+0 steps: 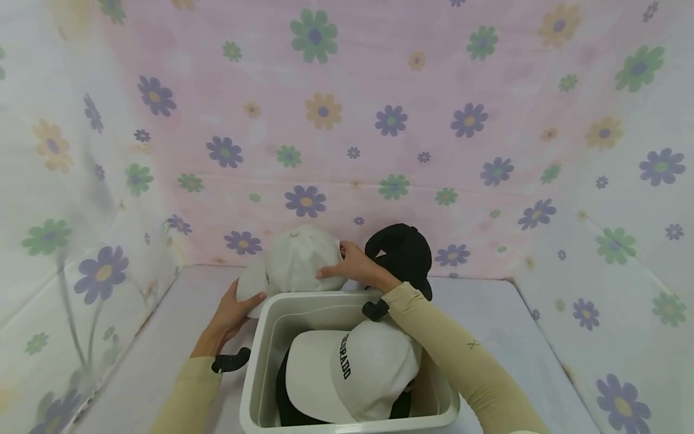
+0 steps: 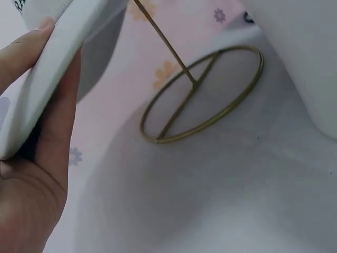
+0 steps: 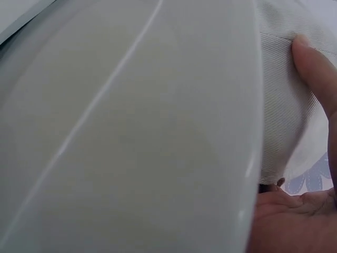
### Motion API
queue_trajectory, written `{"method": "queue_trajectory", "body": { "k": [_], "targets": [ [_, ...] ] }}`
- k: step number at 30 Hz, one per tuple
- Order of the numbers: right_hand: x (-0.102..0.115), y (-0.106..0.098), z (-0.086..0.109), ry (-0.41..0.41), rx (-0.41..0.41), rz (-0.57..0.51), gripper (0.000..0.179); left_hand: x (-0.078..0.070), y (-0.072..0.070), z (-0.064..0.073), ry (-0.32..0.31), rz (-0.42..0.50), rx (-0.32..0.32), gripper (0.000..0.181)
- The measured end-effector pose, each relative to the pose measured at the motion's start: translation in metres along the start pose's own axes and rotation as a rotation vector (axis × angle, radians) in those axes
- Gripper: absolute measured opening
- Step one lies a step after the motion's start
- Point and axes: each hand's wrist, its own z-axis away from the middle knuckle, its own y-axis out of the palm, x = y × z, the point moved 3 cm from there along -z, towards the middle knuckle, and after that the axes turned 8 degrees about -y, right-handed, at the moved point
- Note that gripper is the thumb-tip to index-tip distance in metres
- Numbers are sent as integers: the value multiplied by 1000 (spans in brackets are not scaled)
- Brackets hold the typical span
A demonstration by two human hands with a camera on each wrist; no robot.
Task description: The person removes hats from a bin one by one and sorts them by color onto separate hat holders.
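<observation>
Behind the bin, a white baseball cap [image 1: 300, 259] is held between both hands, brim toward the left. My left hand [image 1: 230, 313] pinches its brim [image 2: 50, 68], thumb on top and fingers beneath. At the back of the crown, my right hand [image 1: 360, 265] grips the cap, with the thumb on the woven fabric [image 3: 281, 79] in the right wrist view. A gold wire stand [image 2: 195, 84] with a ring base is near the cap in the left wrist view; whether they touch is hidden.
A white plastic bin [image 1: 252, 367] stands in front, holding a white cap with dark lettering [image 1: 374, 374] over something dark. A black cap [image 1: 406, 256] is just right of my right hand. Flowered cloth [image 1: 347, 132] walls surround the white table surface [image 1: 477, 313].
</observation>
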Motion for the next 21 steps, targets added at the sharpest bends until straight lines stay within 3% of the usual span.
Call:
{"method": "queue_trajectory", "body": {
  "k": [6, 11, 14, 18, 21],
  "targets": [
    [2, 0, 0, 5, 5, 69, 97, 7, 3, -6, 17, 28, 40, 87],
    [5, 0, 2, 18, 13, 97, 99, 16, 8, -7, -15, 111, 122, 76],
    [6, -1, 5, 30, 22, 105, 104, 18, 11, -4, -38, 146, 135, 68],
    [9, -4, 11, 41, 57, 126, 110, 19, 13, 5, -51, 134, 159, 54],
    [15, -9, 16, 23, 126, 144, 107, 18, 12, 14, -52, 73, 194, 49]
  ]
}}
